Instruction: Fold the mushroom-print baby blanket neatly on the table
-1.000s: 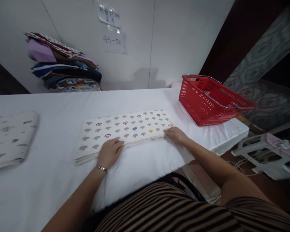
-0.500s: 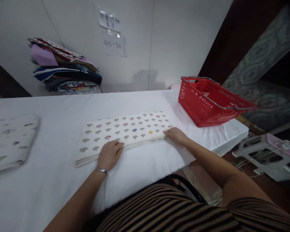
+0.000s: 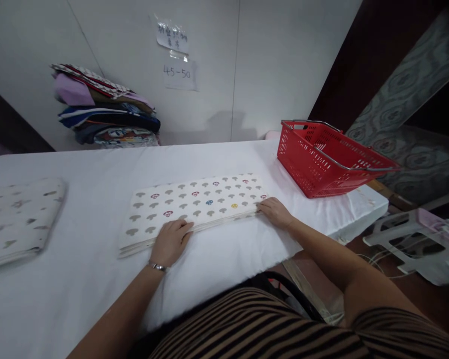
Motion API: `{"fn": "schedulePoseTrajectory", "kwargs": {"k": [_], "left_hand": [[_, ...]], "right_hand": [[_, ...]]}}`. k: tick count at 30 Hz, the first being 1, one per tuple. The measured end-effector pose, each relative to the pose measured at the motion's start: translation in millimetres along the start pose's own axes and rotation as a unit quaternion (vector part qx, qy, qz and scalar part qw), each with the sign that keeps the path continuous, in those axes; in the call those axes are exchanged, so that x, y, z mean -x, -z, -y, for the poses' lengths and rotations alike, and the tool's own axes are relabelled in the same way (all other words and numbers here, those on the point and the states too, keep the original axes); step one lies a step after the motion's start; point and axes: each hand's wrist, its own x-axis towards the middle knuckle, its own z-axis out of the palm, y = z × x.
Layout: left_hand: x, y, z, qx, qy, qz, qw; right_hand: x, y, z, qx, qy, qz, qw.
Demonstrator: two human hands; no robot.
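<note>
A white cloth (image 3: 200,202) with grey, red, blue and yellow mushroom prints lies folded into a long, layered strip on the white-covered table (image 3: 97,172). My left hand (image 3: 172,240) holds its near edge left of the middle, fingers on top and thumb along the front. At the near right corner, my right hand (image 3: 275,212) grips the same edge with bent fingers. The undersides of both hands are hidden.
Another folded, printed cloth (image 3: 20,219) lies at the table's left. A red basket (image 3: 322,159) stands at the right end, near a white plastic stool (image 3: 407,244). A stack of folded fabrics (image 3: 108,109) sits against the wall, left of paper signs (image 3: 177,75).
The camera view has shifted slightly, so everything sits a little further right and lower. Both hands stay at the same places on the folded cloth.
</note>
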Motion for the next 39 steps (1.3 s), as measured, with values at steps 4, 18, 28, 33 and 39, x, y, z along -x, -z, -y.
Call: {"fn": "schedulePoseTrajectory", "kwargs": {"k": [4, 18, 28, 33, 39], "left_hand": [[-0.1, 0.3, -0.6, -0.008, -0.006, 0.0, 1.0], [5.9, 16.3, -1.2, -0.102, 0.005, 0.041, 0.994], [24.2, 30.7, 16.5, -0.115, 0.059, 0.037, 0.991], [29.1, 36.0, 22.6, -0.108, 0.081, 0.041, 0.99], [40.3, 43.6, 35.7, -0.105, 0.11, 0.042, 0.987]], "right_hand": [[8.8, -5.9, 2.8, 0.002, -0.008, -0.001, 1.0], [1.0, 0.2, 3.2, 0.026, 0.0, 0.011, 1.0], [3.8, -1.6, 0.8, 0.026, 0.008, 0.0, 1.0], [3.7, -4.5, 0.4, 0.025, 0.018, -0.021, 0.999], [3.4, -5.2, -0.7, 0.01, 0.009, -0.032, 0.999]]}}
